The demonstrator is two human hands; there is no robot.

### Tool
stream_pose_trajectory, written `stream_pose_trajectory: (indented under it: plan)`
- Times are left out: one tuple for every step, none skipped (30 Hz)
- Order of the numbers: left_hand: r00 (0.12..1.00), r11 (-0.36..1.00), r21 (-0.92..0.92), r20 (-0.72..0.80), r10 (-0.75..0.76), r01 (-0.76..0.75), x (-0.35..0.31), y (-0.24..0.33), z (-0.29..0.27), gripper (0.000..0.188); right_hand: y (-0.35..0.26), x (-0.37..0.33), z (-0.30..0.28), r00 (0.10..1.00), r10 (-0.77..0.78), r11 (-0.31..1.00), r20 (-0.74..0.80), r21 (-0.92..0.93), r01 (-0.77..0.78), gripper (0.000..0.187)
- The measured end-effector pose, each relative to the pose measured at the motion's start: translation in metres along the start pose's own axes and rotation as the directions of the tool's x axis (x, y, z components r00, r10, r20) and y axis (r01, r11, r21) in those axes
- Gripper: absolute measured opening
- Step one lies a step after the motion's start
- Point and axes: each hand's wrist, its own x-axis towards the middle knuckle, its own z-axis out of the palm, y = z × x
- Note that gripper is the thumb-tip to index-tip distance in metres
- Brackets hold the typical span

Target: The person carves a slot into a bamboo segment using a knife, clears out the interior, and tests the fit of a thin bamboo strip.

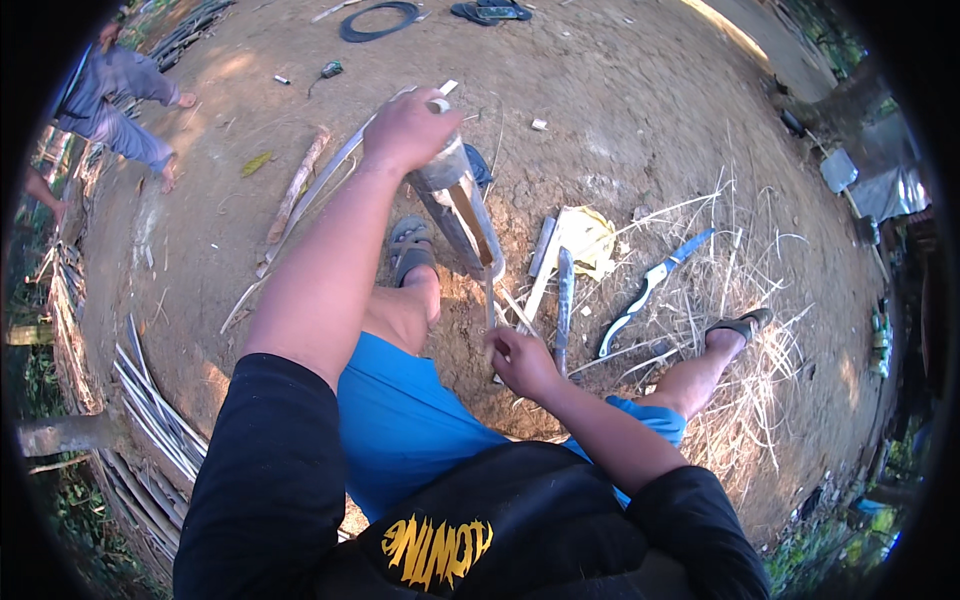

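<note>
While the black sleeves and blue shorts (pixel 400 420) fill the lower part of the frame, the right hand (pixel 522 362) sits just below centre, its fingers pinched narrowly round a thin bamboo strip (pixel 490 300) that runs up from it. That strip is pale, flat and slender, and its upper end meets the split lower end of a bamboo tube (pixel 462 215) above it. The tube is grey-green and dull, rounded, tilted from upper left to lower right, with a lengthwise opening showing a tan, lighter inside near its lower end. The left hand (pixel 410 128), at upper centre, is closed over the tube's top, palm down, wrapping it so the end is mostly hidden. Under the tube a foot in a grey sandal (pixel 410 248) rests on the brown earth; the other foot, in a dark sandal (pixel 740 325), lies at centre right among dry straw-like shavings (pixel 740 400).

Just right of the tube, on the ground, lie a dark long blade (pixel 563 305), a pale flat stick (pixel 541 270), a yellow cloth (pixel 588 240) and a curved knife with a blue handle (pixel 650 285). Along the lower left edge a bundle of pale split bamboo slats (pixel 150 400) lies stacked. Farther off, near the top, a black ring of hose (pixel 378 20) and dark sandals (pixel 490 10) lie on the dirt, and at upper left another person (pixel 115 100) in grey bends over.
</note>
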Motion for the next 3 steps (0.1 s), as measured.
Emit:
stream_pose_trajectory:
  plan:
    - [0.999, 0.999, -0.021, 0.012, -0.040, 0.040, 0.003, -0.006, -0.001, 0.062, 0.026, -0.019, 0.006, 0.999, 0.011, 1.000, 0.053, 0.015, -0.012, 0.019]
    - [0.997, 0.996, -0.044, 0.026, -0.076, 0.077, 0.006, -0.008, -0.002, 0.062, 0.060, -0.038, 0.013, 0.994, 0.024, 0.999, 0.103, 0.028, -0.027, 0.020]
    - [0.992, 0.991, -0.033, 0.032, -0.126, 0.127, 0.005, -0.016, -0.005, 0.062, 0.060, -0.038, 0.017, 0.994, 0.023, 0.999, 0.106, 0.035, -0.027, 0.020]
